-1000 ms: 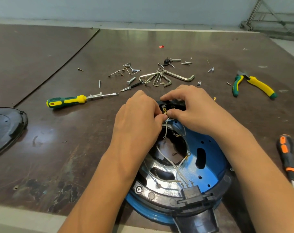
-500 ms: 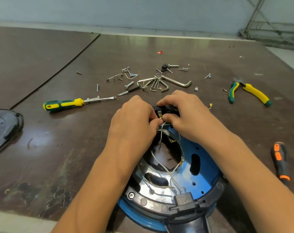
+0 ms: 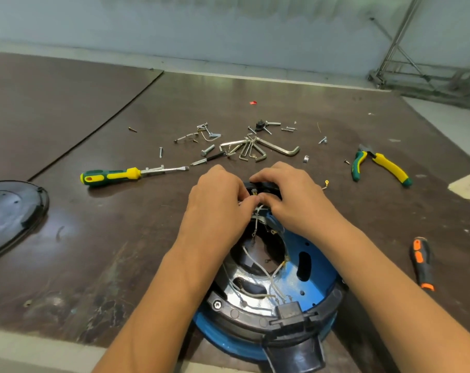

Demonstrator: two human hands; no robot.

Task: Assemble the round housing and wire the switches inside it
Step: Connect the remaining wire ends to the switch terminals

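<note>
The left hand (image 3: 217,204) has its fingers curled, and the fingertips pinch the end of a white wire (image 3: 258,210) against the black switch block (image 3: 267,186). The right hand (image 3: 291,200) grips this block, with curled fingers over its top and the thumb under it. The two hands touch each other and hide most of the block, so I cannot tell where exactly the wire meets it. The block sits at the 12 o'clock edge of the round housing (image 3: 318,265), blue with a black ring, which lies open on the near part of the bench (image 3: 120,238). More white wires run loose inside the housing, and the forearms cover its 9 o'clock and 3 o'clock sides. From the hands, a set of hex keys (image 3: 258,150) lies at 12 o'clock among loose screws (image 3: 199,135), a green-and-yellow screwdriver (image 3: 112,175) at 10 o'clock and pliers (image 3: 378,165) at 2 o'clock. An orange-and-black screwdriver (image 3: 422,265) lies at 4 o'clock, and a black cover (image 3: 11,214) at 9 o'clock, well apart.
</note>
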